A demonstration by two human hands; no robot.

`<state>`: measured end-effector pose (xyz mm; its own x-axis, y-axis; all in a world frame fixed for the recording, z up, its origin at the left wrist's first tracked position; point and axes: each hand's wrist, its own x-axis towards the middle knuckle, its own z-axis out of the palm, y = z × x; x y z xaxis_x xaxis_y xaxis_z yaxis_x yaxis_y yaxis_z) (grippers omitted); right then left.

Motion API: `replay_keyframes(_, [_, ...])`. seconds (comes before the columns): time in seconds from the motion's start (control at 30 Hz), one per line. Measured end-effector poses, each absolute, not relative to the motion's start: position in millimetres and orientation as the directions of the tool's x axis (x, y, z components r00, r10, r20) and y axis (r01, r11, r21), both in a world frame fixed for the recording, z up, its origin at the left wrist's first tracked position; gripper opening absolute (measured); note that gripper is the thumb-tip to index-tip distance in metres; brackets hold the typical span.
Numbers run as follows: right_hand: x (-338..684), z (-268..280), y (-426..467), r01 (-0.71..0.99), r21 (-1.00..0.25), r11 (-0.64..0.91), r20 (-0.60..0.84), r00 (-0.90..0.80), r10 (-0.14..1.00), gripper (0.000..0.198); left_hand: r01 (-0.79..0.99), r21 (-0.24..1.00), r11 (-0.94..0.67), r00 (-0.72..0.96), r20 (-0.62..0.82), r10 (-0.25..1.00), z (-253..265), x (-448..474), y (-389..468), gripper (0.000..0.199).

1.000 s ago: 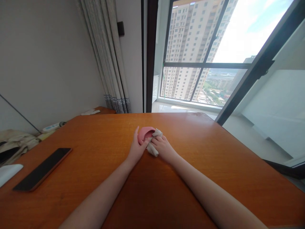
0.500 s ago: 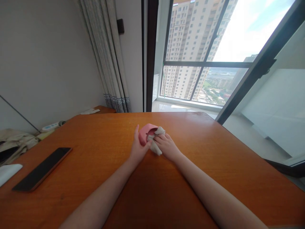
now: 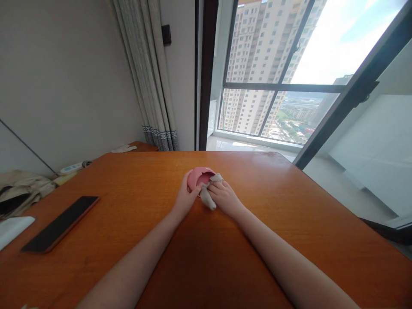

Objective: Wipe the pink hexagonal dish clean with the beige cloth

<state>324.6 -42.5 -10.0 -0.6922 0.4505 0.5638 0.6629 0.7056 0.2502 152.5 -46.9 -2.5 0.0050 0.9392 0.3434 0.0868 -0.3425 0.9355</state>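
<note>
Over the table (image 3: 154, 180), a rounded pink bowl (image 3: 197, 174) is tipped so that its opening faces right and toward me. My left hand (image 3: 184, 198) grips the bowl's left side, with the thumb near the lower rim. Bunched under the fingers of my right hand (image 3: 226, 198) is an off-white cloth (image 3: 208, 201). Part of the cloth lies against the bowl's opening, and one end hangs below. Some of my right fingertips are hidden in the cloth. Whether the bowl touches the tabletop, I cannot tell.
A flat dark slab with a reddish edge (image 3: 61, 224) lies on the table's left side. Beside it are a white object (image 3: 14, 229), a heap of beige fabric (image 3: 24, 189) and a white power strip (image 3: 71, 168). Beyond the far edge stands a window (image 3: 251, 111).
The bowl has turned in my left hand, showing more of its inside. My left fingers have closed further round it. The cloth has shifted slightly with my right hand.
</note>
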Motion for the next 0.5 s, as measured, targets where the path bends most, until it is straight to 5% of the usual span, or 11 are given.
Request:
replay_keyframes(0.13, [319, -17, -45, 0.721, 0.142, 0.678, 0.614, -0.602, 0.511, 0.018, -0.043, 0.939, -0.341, -0.078, 0.337, 0.938, -12, 174, -59, 0.072])
replay_keyframes(0.5, [328, -5, -45, 0.667, 0.202, 0.717, 0.466, -0.71, 0.529, 0.018, 0.386, 0.828, -0.406, 0.092, 0.403, 0.91, -14, 134, -38, 0.056])
